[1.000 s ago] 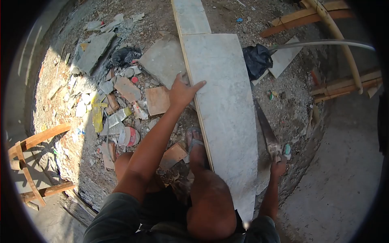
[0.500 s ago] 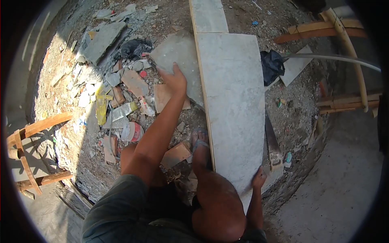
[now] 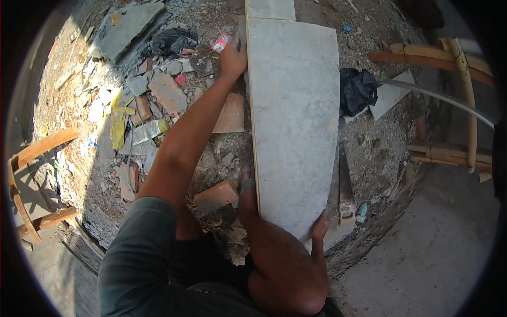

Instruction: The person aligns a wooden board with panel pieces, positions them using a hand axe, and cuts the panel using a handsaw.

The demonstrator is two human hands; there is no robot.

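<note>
- My left hand is reached out to the far left side of the long pale board, just beside its edge; a red-and-white packet shows at its fingertips, and I cannot tell whether I hold it or it lies beyond them.
- My right hand is curled against the board's near right edge, touching it; the fingers are mostly hidden, so I cannot tell how far they close.
- The board runs away from me through the middle, its near end beside my bent knee; a narrower pale piece lies at its far end.
- To the board's right, a handsaw lies on the ground, handle toward me, near a green-and-white scrap.
- Farther right, a black plastic bag sits just beside the board.
- To the left are broken reddish tiles and a yellow wrapper.
</note>
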